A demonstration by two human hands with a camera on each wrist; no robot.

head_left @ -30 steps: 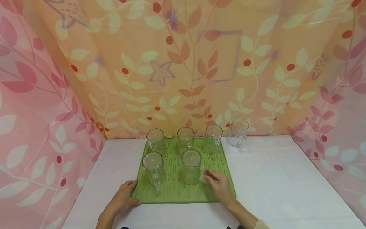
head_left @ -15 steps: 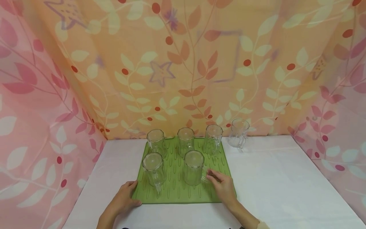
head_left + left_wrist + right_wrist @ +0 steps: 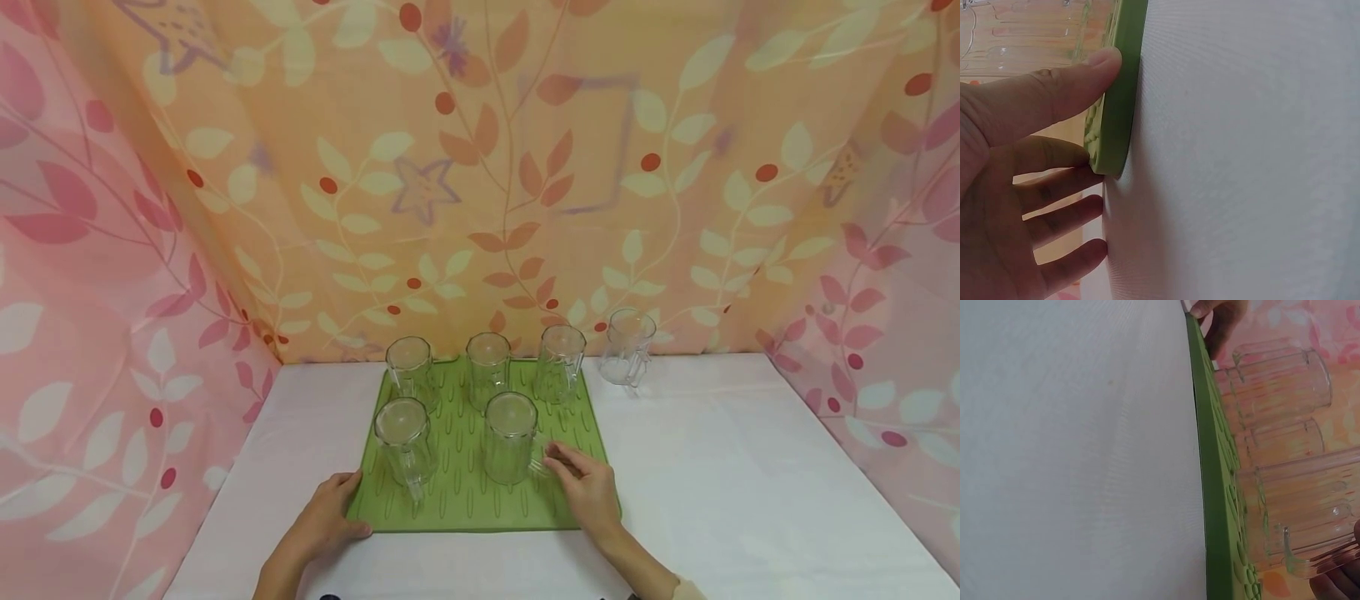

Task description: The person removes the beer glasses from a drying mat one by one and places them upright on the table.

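Left hand (image 3: 322, 512), fingers apart, touches near-left corner of green mat (image 3: 483, 518); right hand (image 3: 588, 490) pinches near-right mug (image 3: 510, 440) by handle (image 3: 1299, 569).

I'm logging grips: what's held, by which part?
Right hand: front-right clear glass mug, by its handle. Left hand: green rectangular mat, by its near-left corner.

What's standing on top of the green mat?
On the green mat stand three back mugs, a front left mug and a front right mug held by its handle in the right hand; all five are clear. The surface beneath that hand can't be seen.
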